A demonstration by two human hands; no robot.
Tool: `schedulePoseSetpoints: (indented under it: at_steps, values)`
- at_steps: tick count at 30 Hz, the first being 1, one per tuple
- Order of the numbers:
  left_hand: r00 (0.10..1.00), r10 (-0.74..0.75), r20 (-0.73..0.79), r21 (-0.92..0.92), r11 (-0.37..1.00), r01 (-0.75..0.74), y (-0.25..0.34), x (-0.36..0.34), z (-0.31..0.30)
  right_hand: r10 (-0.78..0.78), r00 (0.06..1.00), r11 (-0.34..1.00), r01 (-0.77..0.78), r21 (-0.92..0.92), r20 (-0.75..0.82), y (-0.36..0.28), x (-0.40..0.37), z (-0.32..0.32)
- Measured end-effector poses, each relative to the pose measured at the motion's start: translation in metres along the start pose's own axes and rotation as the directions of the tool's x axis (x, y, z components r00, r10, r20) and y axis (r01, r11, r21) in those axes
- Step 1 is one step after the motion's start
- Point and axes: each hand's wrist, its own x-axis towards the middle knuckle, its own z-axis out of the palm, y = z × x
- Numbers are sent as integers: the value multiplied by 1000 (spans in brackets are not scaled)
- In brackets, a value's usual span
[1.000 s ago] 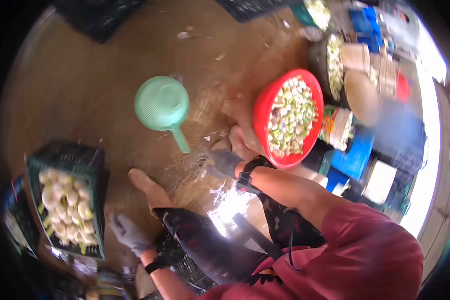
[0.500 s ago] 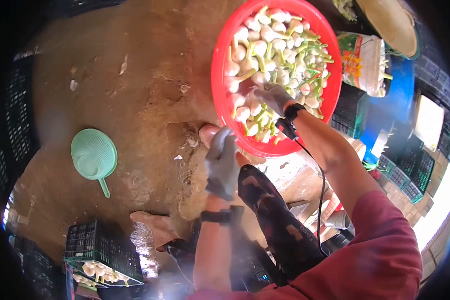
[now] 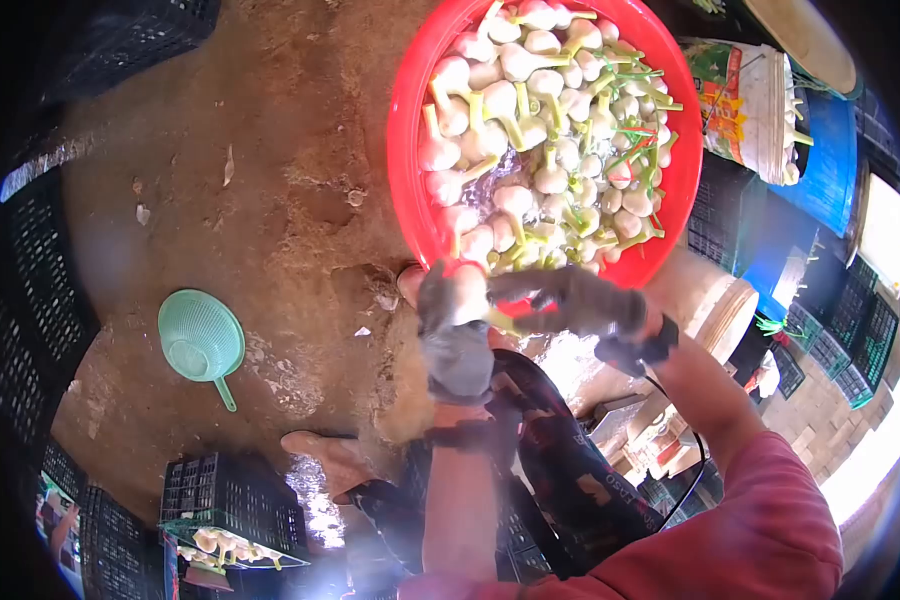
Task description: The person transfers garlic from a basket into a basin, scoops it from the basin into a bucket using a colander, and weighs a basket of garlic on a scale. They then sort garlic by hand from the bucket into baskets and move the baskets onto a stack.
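A pale garlic bulb (image 3: 470, 293) with a short green stem is between my hands at the near rim of the red basin (image 3: 410, 200). My left hand (image 3: 455, 345), in a grey glove, is closed around the bulb from the left. From the right, my gloved right hand (image 3: 590, 303) has its fingers closed at the stem end; they are blurred by motion. In the basin, many garlic bulbs (image 3: 515, 200) with trimmed green stems lie in water. A few thin green and red bits are among them.
A green strainer (image 3: 202, 335) lies on the wet brown floor (image 3: 270, 200). Black crates (image 3: 235, 505) stand at lower left, one with garlic. Right of the basin are a white printed bucket (image 3: 755, 110) and a blue barrel (image 3: 825, 150). My knee and feet are close below the basin.
My right hand has come out of the basin toward me and met my left hand. A garlic bulb is now between them. The view has shifted slightly.
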Motion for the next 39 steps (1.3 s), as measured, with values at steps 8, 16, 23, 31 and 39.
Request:
schedulePoseSetpoints:
  at_steps: [8, 16, 23, 31, 39]
  values:
    - [893, -357, -276, -437, 873, 214, 21, -41, -102, 171, 903, 905, 13, 424, -393, 39, 174, 0]
    - [876, -291, -385, -379, 915, 137, 0, -106, -171, -61, 911, 981, 131, 145, -408, -1, 105, 11]
    - [868, -152, -472, -337, 941, -18, -5, -156, -210, -95, 993, 649, 117, 752, -73, -55, 79, 93]
    - [569, -509, -646, -763, 418, -492, 60, -236, -346, -267, 835, 758, 490, -431, 481, -128, 90, 404]
    - [112, -432, -895, -379, 605, -700, 16, -400, -494, -404, 118, -94, 981, -170, 907, -86, 81, 746]
